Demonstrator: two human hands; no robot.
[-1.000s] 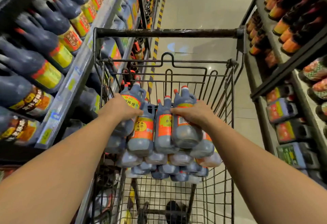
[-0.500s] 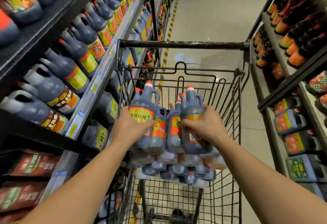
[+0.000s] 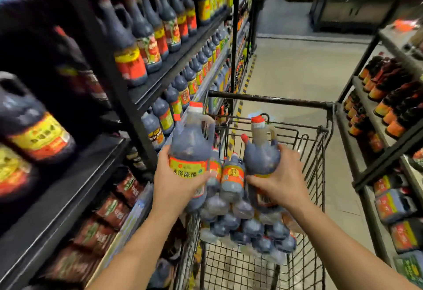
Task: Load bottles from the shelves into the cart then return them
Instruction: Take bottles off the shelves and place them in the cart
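Bottles (image 3: 231, 221) are heaped in cart (image 3: 270, 100), so loading is judged done or nearly so; 2 are held just above the heap, 1 clamped in left hand (image 3: 174, 186), 1 in right hand (image 3: 283, 182), beside shelves (image 3: 73, 186); return is judged barely started.

Dark bottles (image 3: 191, 150) (red caps, orange-yellow labels); black wire cart (image 3: 270, 100).

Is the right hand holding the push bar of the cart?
No, the right hand grips a dark red-capped bottle over the cart, and the push bar is untouched.
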